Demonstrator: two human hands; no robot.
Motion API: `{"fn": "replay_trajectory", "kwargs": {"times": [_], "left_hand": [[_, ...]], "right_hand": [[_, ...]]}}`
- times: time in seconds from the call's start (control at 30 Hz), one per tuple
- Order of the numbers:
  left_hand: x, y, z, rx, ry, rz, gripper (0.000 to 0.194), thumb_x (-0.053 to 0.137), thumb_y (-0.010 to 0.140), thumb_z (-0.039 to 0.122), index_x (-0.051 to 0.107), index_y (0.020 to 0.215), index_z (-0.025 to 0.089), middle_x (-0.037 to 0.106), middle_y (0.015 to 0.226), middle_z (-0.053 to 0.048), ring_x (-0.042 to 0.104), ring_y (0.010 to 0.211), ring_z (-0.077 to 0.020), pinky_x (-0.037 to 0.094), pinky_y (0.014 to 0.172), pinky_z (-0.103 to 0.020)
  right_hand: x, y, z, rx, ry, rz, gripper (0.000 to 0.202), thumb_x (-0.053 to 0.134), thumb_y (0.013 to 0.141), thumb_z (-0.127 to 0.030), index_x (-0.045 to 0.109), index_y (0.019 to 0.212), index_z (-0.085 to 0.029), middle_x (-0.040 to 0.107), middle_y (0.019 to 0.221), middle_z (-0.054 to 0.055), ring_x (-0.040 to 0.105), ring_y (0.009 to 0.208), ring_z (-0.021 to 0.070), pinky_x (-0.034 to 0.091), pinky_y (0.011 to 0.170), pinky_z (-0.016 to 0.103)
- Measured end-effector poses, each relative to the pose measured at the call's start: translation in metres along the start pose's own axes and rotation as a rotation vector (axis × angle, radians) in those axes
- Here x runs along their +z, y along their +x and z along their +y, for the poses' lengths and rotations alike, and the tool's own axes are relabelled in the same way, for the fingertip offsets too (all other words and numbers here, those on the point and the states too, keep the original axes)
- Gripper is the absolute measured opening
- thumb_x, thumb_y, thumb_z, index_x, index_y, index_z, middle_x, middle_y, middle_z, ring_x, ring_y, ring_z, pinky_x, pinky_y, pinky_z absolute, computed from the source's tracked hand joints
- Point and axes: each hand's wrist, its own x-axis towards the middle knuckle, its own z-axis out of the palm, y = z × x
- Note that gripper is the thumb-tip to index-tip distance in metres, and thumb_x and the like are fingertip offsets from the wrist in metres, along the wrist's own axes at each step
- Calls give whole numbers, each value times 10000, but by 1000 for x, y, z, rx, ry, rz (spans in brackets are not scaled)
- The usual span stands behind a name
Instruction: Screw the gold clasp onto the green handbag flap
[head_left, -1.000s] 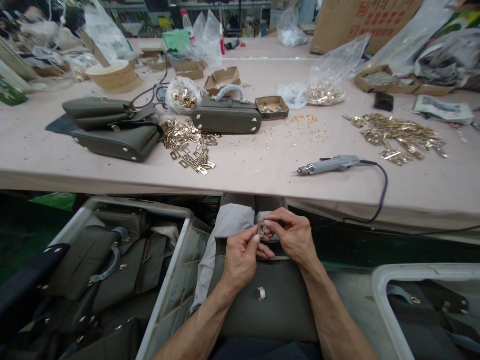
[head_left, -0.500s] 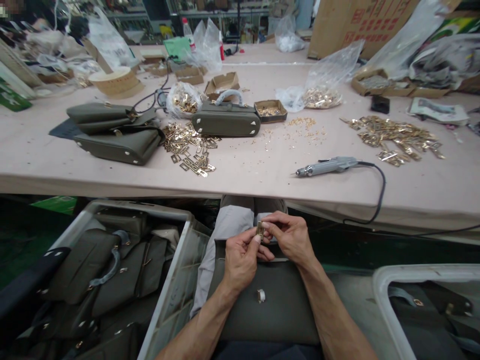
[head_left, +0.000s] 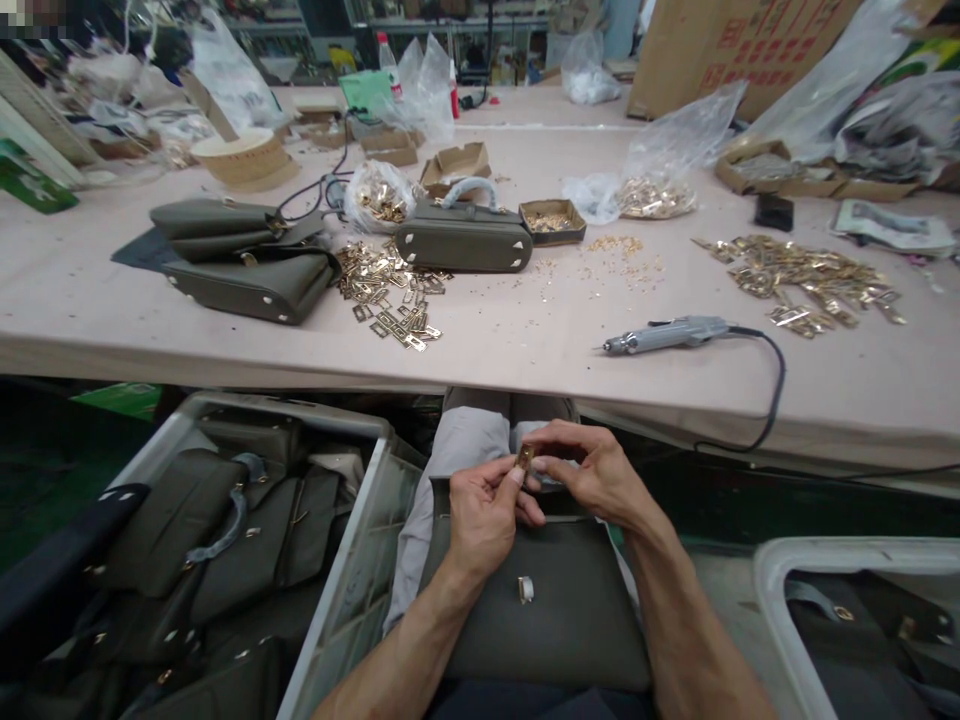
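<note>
The olive bag (head_left: 536, 600) lies flat across the person's lap below the bench (head_left: 525, 340) edge, and it could slide off the knees, since neither hand presses on it. Above it, the left hand (head_left: 480, 515) and right hand (head_left: 592, 475) meet, fingers clamped from both sides on a small gold fitting (head_left: 524, 458). That fitting looks tilted, its long axis running up and away toward the bench, and such a light fingertip pinch could let it drop into the crate (head_left: 337, 600) alongside.

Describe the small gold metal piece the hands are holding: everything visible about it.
The gold metal piece is a small, shiny, brass-coloured bit of hardware, roughly rectangular; finer detail is too small to tell. It is pinched between the fingertips of the left hand and the right hand, held tilted just above the olive-green bag lying on the person's lap, below the table's edge.
</note>
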Motion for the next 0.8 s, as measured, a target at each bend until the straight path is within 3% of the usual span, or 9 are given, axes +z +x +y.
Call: {"fn": "replay_trajectory", "kwargs": {"times": [0.13, 0.23, 0.47, 0.6, 0.8], "left_hand": [[-9, 2, 3, -3, 22, -71, 322, 732, 874, 400, 758, 917, 82, 700, 734, -65, 623, 416, -113, 489, 408, -180], [-13, 2, 4, -12, 22, -78, 312, 729, 876, 385, 762, 950, 84, 706, 747, -69, 621, 417, -114, 478, 405, -185], [-17, 3, 4, -24, -17, -63, 303, 741, 869, 371, 748, 917, 72, 711, 730, -75, 620, 409, -116, 476, 406, -184], [-16, 3, 2, -7, -9, -38, 298, 720, 893, 374, 742, 962, 85, 703, 741, -62, 629, 421, -115, 485, 416, -183], [-9, -5, 1, 97, 252, -9, 316, 660, 949, 387, 728, 1129, 136, 717, 823, -70, 681, 502, -140, 518, 469, -200]], "right_hand": [[-19, 15, -3, -33, -43, -291, 260, 718, 906, -284, 767, 1151, -212, 710, 894, 49, 652, 798, 163, 528, 718, 267], [-23, 25, -4, -49, 19, -399, 326, 730, 902, -337, 745, 1195, -194, 716, 901, 54, 656, 792, 168, 543, 705, 272], [-18, 39, 5, -104, 68, -468, 290, 747, 894, -406, 788, 1022, -149, 716, 814, 66, 649, 668, 161, 545, 627, 266], [-15, 42, 15, -93, 128, -431, 309, 771, 869, -429, 794, 1000, -151, 716, 806, 68, 650, 644, 162, 540, 587, 255], [-18, 45, 26, -68, 186, -417, 355, 799, 837, -448, 796, 1025, -146, 735, 834, 91, 662, 646, 172, 547, 575, 263]]}}
